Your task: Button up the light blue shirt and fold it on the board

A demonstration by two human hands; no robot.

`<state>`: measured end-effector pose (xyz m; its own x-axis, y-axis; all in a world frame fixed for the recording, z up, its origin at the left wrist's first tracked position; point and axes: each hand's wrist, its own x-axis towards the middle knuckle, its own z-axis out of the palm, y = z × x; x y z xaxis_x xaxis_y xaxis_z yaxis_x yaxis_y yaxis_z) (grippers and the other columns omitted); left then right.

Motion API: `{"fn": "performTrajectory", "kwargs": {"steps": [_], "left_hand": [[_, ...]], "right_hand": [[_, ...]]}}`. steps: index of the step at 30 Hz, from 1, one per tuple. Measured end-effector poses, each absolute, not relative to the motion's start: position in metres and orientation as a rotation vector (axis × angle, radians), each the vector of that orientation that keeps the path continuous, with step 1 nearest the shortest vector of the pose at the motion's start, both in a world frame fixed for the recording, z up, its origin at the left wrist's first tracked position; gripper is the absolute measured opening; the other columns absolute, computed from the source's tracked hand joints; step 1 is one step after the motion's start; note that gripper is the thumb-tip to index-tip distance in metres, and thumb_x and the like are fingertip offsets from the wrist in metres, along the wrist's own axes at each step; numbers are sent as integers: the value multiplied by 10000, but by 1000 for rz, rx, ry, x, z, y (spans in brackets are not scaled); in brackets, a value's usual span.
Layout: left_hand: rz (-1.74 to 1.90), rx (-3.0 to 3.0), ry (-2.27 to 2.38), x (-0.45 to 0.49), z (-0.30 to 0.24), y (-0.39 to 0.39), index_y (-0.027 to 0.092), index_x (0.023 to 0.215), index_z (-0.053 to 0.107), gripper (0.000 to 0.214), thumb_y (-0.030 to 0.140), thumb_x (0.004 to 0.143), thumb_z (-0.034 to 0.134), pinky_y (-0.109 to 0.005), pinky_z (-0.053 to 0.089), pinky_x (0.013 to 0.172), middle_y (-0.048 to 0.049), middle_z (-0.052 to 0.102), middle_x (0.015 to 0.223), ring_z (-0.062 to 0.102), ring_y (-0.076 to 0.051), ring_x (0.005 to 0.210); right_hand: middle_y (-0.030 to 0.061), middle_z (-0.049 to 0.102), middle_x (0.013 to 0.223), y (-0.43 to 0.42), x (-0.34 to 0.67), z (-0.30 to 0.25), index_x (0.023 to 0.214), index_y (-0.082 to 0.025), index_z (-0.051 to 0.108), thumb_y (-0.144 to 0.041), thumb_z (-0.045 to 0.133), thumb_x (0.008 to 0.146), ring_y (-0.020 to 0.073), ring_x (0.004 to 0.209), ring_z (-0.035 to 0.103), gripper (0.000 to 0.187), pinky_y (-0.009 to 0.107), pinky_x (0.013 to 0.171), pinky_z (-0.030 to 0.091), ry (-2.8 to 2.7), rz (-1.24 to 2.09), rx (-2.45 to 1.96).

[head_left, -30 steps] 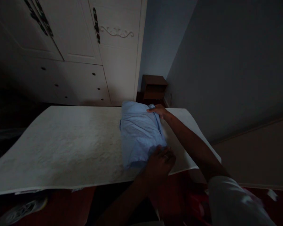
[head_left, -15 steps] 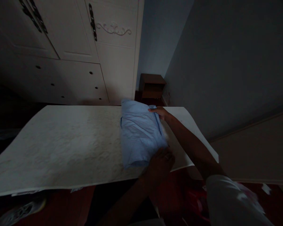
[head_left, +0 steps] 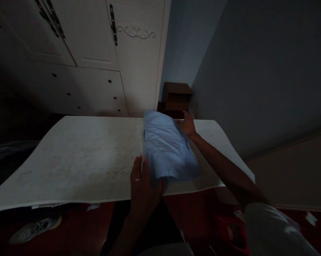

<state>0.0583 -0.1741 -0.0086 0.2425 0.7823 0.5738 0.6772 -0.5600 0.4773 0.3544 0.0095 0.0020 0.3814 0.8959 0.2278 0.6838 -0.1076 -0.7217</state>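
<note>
A folded light-blue garment point(head_left: 167, 145) lies on a pale board-like surface point(head_left: 96, 156), its far edge reaching that surface's back edge. What kind of garment it is, I cannot tell. My left hand point(head_left: 144, 185) is at its near left corner, fingers stretched out and apart, with the thumb close to the cloth's front edge. A ring shows on one finger. At the far right edge of the cloth is my right hand point(head_left: 187, 124), slightly blurred, with thumb and fingers spread. Neither hand has cloth visibly gripped.
A white wardrobe point(head_left: 141, 71) with drawers stands behind the surface. Beyond the far edge is a small brown nightstand point(head_left: 178, 96), with a grey wall point(head_left: 269, 71) to the right. A shoe point(head_left: 37, 229) and a red plastic object point(head_left: 230, 231) are on the red floor below.
My left hand has moved left, from the garment's near right corner to its near left one. My right hand has come off the far edge and opened. The garment's near end has shifted right.
</note>
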Motion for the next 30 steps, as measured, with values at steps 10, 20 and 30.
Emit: {"fn": "performTrajectory", "kwargs": {"steps": [10,20,30], "left_hand": [[1056,2597,1074,64,-31,-155,200,1528,226,798,-51,791,405,-491,364,1137,-147,286,1573,195,-282,1479],[975,2808,951,32,-32,-150,217,1388,481,688,-82,772,415,-486,404,1111,-109,384,1530,200,-273,1477],[947,2861,842,13,-35,-146,214,1355,499,555,-15,856,418,-440,429,1086,-111,450,1484,261,-253,1460]], "right_hand": [[206,273,1564,-3,312,-32,1501,-67,303,-565,324,970,334,1461,220,728,504,1171,209,-1874,88,-2100],[112,633,1267,1,340,-45,1018,-182,669,-384,599,816,245,1209,547,294,380,1097,363,-1361,253,-1811],[43,718,969,2,370,-41,735,-204,616,-375,610,747,207,939,633,172,327,919,462,-1141,451,-1778]]}}
